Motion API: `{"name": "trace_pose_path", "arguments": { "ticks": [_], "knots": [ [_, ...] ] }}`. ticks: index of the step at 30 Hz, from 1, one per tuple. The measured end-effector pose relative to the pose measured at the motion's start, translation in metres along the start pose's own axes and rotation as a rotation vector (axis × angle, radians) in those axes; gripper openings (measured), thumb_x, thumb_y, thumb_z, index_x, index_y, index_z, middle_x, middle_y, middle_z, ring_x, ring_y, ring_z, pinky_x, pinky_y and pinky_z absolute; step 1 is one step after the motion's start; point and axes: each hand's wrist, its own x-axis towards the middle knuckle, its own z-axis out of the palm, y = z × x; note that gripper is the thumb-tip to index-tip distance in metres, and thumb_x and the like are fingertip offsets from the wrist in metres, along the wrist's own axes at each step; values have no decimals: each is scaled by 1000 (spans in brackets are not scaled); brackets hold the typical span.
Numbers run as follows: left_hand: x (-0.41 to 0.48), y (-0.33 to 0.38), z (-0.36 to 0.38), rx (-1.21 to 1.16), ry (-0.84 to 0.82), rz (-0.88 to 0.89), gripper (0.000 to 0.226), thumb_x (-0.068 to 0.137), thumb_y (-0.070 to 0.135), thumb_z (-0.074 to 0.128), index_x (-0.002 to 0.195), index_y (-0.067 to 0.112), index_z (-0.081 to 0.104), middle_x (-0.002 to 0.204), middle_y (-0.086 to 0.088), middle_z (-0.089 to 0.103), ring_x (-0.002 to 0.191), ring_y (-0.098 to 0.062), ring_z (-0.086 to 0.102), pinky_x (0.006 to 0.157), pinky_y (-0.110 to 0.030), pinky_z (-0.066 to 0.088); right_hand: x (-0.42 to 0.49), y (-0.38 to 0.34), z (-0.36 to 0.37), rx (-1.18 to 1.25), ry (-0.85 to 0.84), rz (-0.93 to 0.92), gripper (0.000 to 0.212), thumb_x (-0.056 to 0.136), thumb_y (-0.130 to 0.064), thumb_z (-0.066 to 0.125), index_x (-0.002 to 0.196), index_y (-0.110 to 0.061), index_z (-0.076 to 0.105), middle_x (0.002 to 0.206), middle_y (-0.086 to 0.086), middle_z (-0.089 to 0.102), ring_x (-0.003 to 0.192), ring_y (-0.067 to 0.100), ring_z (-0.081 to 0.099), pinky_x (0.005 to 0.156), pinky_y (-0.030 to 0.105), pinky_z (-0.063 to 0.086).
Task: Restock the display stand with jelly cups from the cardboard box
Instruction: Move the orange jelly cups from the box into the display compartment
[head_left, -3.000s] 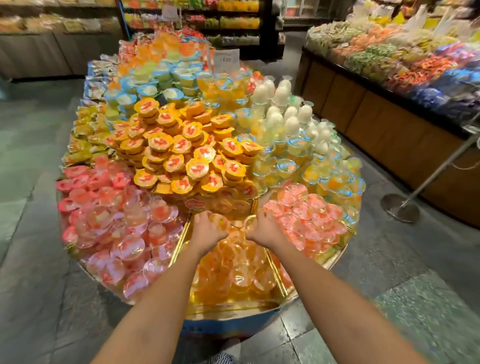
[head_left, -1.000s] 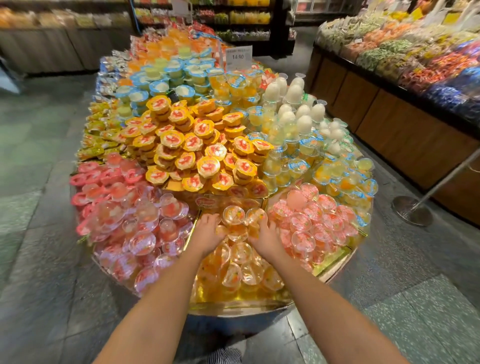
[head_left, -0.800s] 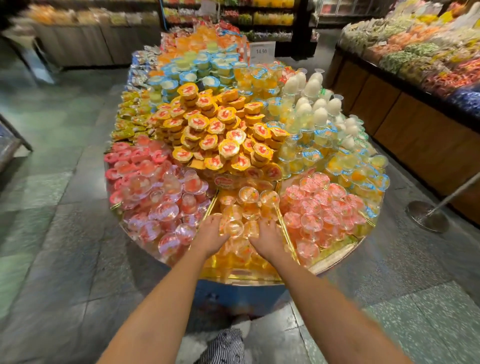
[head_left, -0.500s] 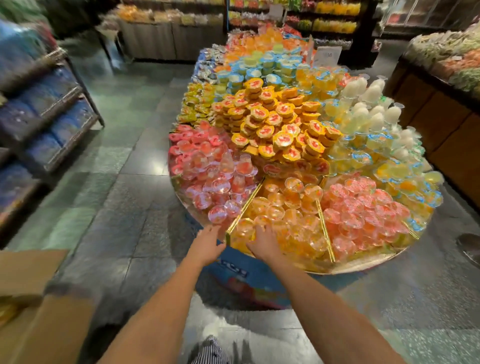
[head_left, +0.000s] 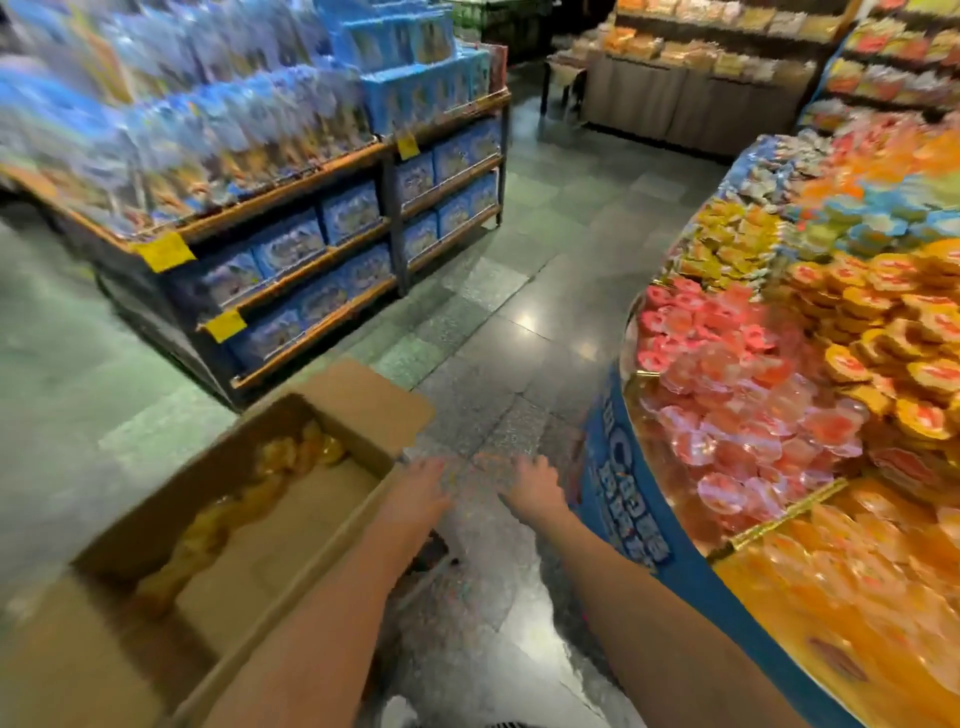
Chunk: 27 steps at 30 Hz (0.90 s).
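Observation:
An open cardboard box (head_left: 332, 525) stands on the floor at lower left, with orange jelly cups (head_left: 291, 457) lying along its far side. The round display stand (head_left: 623, 499) fills the right, its blue skirt under piles of pink cups (head_left: 737, 405) and orange cups (head_left: 852, 561). My left hand (head_left: 421, 480) hovers just right of the box's near corner, fingers spread and holding nothing. My right hand (head_left: 535, 483) hangs over the floor between box and stand, also empty with fingers loose. The view is motion-blurred.
A dark shelf rack (head_left: 322, 244) stacked with blue boxes and bags stands behind the box. Grey tiled floor (head_left: 519, 322) runs between rack and stand. More shelving (head_left: 691, 78) lines the back wall.
My view has swung left from the stand to the box. Both hands have left the orange cups on the stand and moved down and left over the floor, empty.

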Motion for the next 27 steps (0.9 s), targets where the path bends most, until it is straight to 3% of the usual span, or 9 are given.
{"name": "trace_pose_path", "arguments": {
  "ticks": [3,6,10,13,17,21,27],
  "knots": [
    [-2,-70,-34,-38,104,-113,51,96,35,43,142,13,41,143,-10,42,129,-25,42,103,-31,33,26,-78,34,-39,-87,-114,59,100,-32,49,150,-13,25,157,19,16,144,39,18,114,50,28],
    [-11,-128,-56,-74,137,-207,48,97,25,53,141,13,40,139,-9,45,129,-27,43,101,-32,35,36,-136,60,-98,-131,-211,51,100,-23,45,147,-10,31,153,24,19,138,43,27,111,53,31],
    [-28,-192,-69,-152,158,-389,60,97,29,54,150,16,31,151,-11,33,136,-30,36,108,-37,33,45,-189,83,-169,-185,-272,54,99,-24,46,147,-10,28,150,22,23,139,42,22,111,49,31],
    [-37,-230,-66,-250,203,-512,61,94,29,58,149,19,33,152,-9,32,138,-27,35,112,-38,33,57,-221,103,-232,-238,-307,57,98,-29,49,148,-13,28,152,20,21,141,39,19,110,48,29],
    [-50,-266,-60,-361,216,-612,62,96,21,56,151,17,28,155,-9,28,137,-25,37,109,-35,35,75,-257,132,-292,-300,-375,50,96,-17,47,144,-10,32,146,18,28,134,39,29,108,50,34],
    [-48,-303,-57,-412,224,-721,61,97,22,55,151,13,27,156,-10,25,139,-26,34,112,-37,33,99,-285,159,-311,-357,-437,52,98,-20,49,146,-10,32,147,18,29,133,36,32,108,42,33],
    [-23,-361,-60,-485,253,-856,61,95,27,57,149,16,31,151,-13,32,138,-31,32,112,-40,32,152,-326,187,-332,-408,-436,59,95,-12,56,149,-17,32,149,16,31,136,31,33,111,40,34]
  ]
}}
